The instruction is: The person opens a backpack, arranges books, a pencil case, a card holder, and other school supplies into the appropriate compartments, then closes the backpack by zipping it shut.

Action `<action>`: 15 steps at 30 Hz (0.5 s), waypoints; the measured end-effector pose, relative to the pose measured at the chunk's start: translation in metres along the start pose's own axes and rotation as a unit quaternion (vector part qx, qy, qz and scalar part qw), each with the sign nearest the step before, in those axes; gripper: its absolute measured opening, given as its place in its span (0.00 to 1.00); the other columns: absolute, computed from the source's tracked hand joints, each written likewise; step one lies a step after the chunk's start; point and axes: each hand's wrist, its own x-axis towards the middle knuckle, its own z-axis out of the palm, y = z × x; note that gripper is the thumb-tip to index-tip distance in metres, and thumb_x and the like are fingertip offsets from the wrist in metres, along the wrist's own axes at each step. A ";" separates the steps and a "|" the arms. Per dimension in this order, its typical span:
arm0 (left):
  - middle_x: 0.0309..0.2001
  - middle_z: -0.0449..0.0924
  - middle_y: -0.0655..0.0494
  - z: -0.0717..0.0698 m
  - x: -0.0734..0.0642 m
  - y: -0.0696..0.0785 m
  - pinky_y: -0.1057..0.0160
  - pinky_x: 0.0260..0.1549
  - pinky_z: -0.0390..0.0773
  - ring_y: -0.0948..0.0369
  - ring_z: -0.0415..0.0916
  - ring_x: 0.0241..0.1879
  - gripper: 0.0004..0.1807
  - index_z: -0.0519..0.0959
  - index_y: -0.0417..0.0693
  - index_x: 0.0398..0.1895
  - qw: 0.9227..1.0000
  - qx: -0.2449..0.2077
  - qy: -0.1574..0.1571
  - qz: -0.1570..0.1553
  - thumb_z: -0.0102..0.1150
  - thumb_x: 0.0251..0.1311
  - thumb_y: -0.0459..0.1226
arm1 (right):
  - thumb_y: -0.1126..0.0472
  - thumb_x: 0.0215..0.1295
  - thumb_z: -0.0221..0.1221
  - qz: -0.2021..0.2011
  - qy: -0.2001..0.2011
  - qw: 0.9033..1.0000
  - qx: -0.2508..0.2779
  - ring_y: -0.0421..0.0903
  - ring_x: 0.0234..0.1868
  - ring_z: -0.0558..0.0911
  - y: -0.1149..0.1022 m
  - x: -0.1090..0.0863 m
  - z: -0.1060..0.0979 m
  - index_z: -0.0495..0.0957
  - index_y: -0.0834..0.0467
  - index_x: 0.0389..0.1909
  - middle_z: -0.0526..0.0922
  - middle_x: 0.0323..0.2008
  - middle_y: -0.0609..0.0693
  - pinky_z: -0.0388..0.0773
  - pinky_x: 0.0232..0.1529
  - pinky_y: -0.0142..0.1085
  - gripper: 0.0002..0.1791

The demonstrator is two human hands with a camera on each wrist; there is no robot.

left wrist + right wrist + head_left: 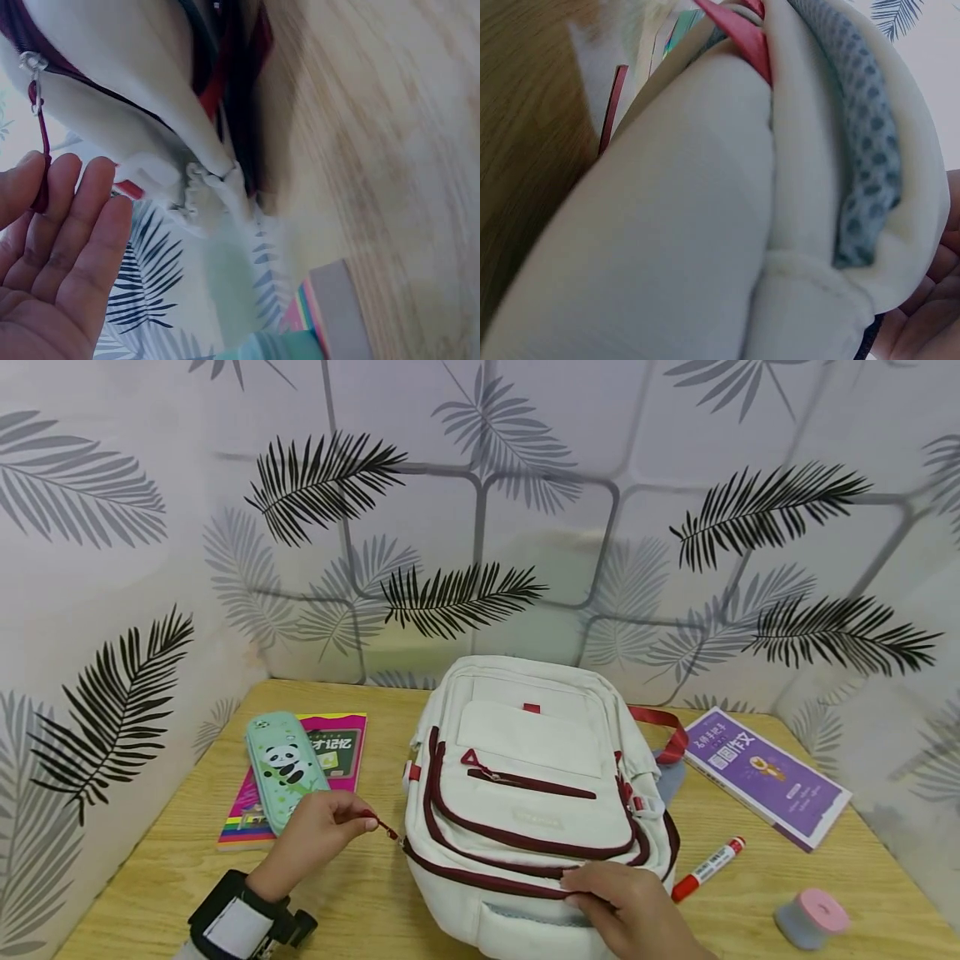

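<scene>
A white backpack (536,739) with dark red zippers lies on the table, its front facing up. My left hand (315,835) pinches a dark red zipper pull (43,150) between thumb and fingers at the bag's left side. The pull's cord is stretched out from the metal slider (33,61). My right hand (633,902) grips the bag's near edge at the lower zipper band, thumb below and fingers above. In the right wrist view, the white fabric and a dotted grey mesh strip (870,135) fill most of the picture, with part of the hand at the right edge.
Left of the bag, a green panda pencil case (281,768) lies over a colourful book (348,727). To the right are a purple book (772,777), a red and white marker (708,868) and a pink and grey spool-shaped object (812,918). Patterned curtains stand behind the wooden table (172,877).
</scene>
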 end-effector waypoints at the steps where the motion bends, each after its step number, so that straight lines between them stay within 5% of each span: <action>1: 0.24 0.79 0.57 0.001 0.003 -0.001 0.70 0.23 0.70 0.67 0.69 0.23 0.03 0.81 0.44 0.24 1.000 0.005 0.001 -0.003 0.62 0.50 0.34 | 0.71 0.44 0.65 -0.002 0.001 1.000 0.005 0.38 0.32 0.81 0.000 0.000 0.000 0.80 0.58 0.32 0.83 0.28 0.48 0.72 0.39 0.19 0.12; 6: 0.24 0.78 0.58 0.005 0.014 -0.007 0.68 0.23 0.68 0.64 0.67 0.24 0.02 0.81 0.46 0.23 0.999 0.028 0.006 -0.015 0.62 0.49 0.34 | 0.72 0.44 0.64 -0.002 -0.005 1.000 0.021 0.37 0.32 0.80 0.001 -0.001 0.001 0.80 0.57 0.31 0.83 0.29 0.47 0.71 0.39 0.18 0.12; 15: 0.21 0.77 0.59 0.013 0.036 -0.016 0.68 0.21 0.65 0.64 0.65 0.23 0.03 0.80 0.47 0.21 0.997 0.076 0.011 0.018 0.63 0.48 0.33 | 0.68 0.49 0.63 -0.028 -0.003 0.999 0.027 0.39 0.32 0.81 0.006 -0.003 0.001 0.81 0.57 0.32 0.83 0.29 0.49 0.72 0.39 0.19 0.08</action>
